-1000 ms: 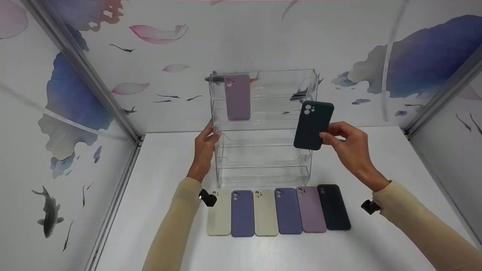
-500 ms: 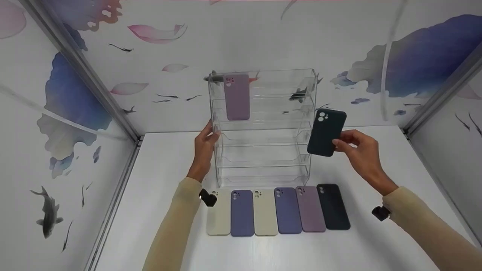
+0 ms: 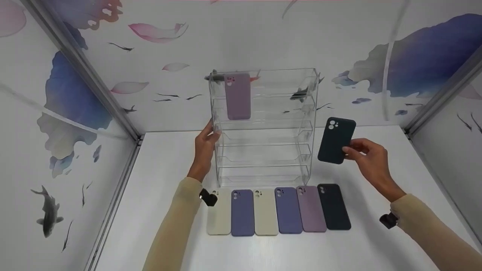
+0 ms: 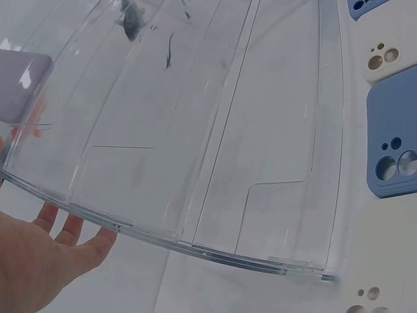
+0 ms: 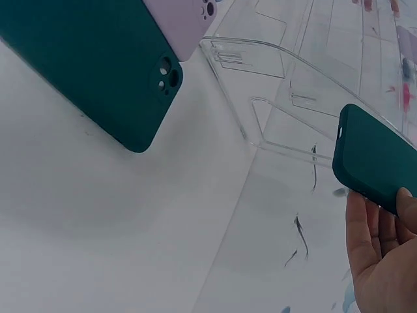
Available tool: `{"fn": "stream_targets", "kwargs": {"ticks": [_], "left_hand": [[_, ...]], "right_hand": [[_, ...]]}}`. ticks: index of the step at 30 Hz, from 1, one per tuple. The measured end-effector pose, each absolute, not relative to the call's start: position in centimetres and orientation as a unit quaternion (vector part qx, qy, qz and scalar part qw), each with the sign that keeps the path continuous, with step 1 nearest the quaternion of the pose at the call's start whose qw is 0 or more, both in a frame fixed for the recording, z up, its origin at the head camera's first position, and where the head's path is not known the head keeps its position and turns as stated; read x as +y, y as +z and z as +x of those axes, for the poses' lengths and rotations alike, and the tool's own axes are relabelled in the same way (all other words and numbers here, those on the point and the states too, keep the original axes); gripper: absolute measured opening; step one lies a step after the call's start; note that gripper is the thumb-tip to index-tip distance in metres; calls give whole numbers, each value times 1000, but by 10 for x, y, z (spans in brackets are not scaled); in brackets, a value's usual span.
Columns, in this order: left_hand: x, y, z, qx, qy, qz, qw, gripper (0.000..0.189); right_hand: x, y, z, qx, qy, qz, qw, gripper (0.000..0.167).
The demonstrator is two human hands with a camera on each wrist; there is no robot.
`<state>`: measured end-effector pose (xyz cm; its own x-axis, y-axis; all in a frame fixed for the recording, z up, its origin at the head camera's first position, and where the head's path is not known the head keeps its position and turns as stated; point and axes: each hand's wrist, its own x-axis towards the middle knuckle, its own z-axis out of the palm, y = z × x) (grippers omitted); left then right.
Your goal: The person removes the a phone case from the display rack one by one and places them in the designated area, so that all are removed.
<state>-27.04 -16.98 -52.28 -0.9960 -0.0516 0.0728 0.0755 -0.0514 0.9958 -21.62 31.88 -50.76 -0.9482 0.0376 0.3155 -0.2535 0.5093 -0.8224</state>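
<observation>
My right hand (image 3: 371, 160) pinches a dark green phone case (image 3: 337, 140) by its lower right edge, right of the clear tiered rack (image 3: 263, 166). The right wrist view shows the thumb on one face of this held case (image 5: 381, 156) and fingers beneath it. My left hand (image 3: 205, 150) rests against the rack's left side; in the left wrist view its fingertips (image 4: 104, 241) touch the outer face of the side wall. A lilac phone case (image 3: 238, 98) stands upright in the rack's upper left.
A row of phone cases lies on the white table (image 3: 286, 252) before the rack: cream (image 3: 265, 212), blue-violet (image 3: 242, 212), lilac (image 3: 311, 209), and a dark green one (image 3: 334, 207) at the right end. Printed panels (image 3: 177, 105) enclose the table.
My right hand has moved right and down with the dark green case, from overlapping the rack's right side to apart from it. The left hand and rack have stayed put.
</observation>
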Motion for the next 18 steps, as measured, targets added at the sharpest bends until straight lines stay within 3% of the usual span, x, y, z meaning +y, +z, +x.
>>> {"fn": "stream_targets", "kwargs": {"ticks": [18], "left_hand": [[-169,-521,-269,-686,-727,-18,41,64]], "right_hand": [[364,-550,-183,-874,472,23,110,28]]}}
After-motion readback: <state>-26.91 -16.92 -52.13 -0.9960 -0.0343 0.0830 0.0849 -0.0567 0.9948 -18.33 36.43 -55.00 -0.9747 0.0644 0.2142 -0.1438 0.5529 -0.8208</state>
